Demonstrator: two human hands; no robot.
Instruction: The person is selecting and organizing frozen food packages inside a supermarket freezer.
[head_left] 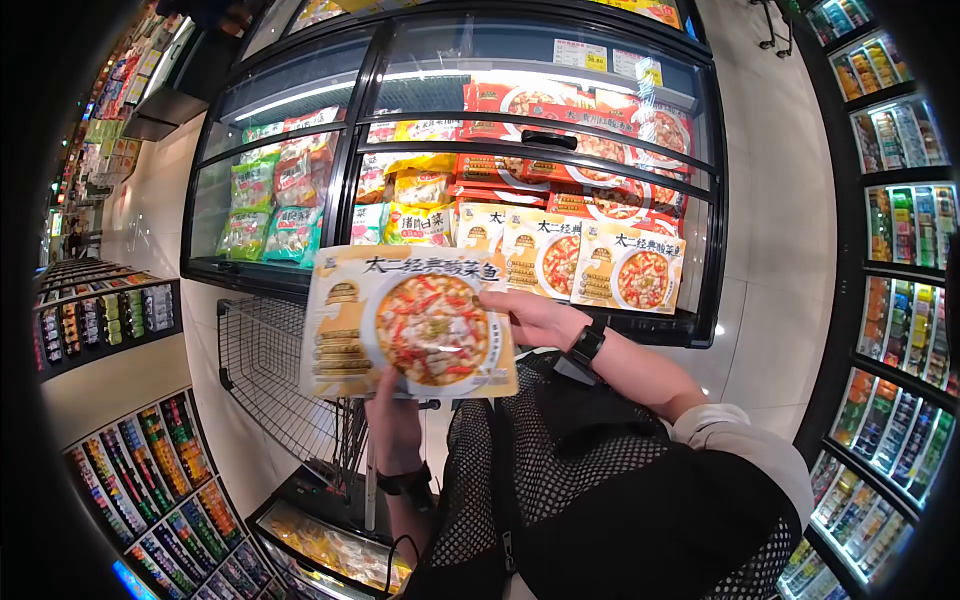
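A flat cream-coloured food package (340, 290) printed with a bowl of fish and red chillies is held up in front of my body, its printed face towards me. My right hand (535, 316) grips its right edge, thumb on the front and the other fingers mostly hidden behind. At the lower edge my left hand (397, 420) is closed on the package, with a finger showing on the front. Beyond it, several matching packages (630, 265) stand in the front of a freezer (715, 200), with red fish packages (610, 150) behind them.
A wire shopping cart (265, 350) stands at the left, against the freezer's front. Bagged frozen foods (290, 190) fill the freezer's left side, under framed glass lids. A sliding-lid handle (549, 139) crosses the middle. Stocked shelves (900, 340) line the right side.
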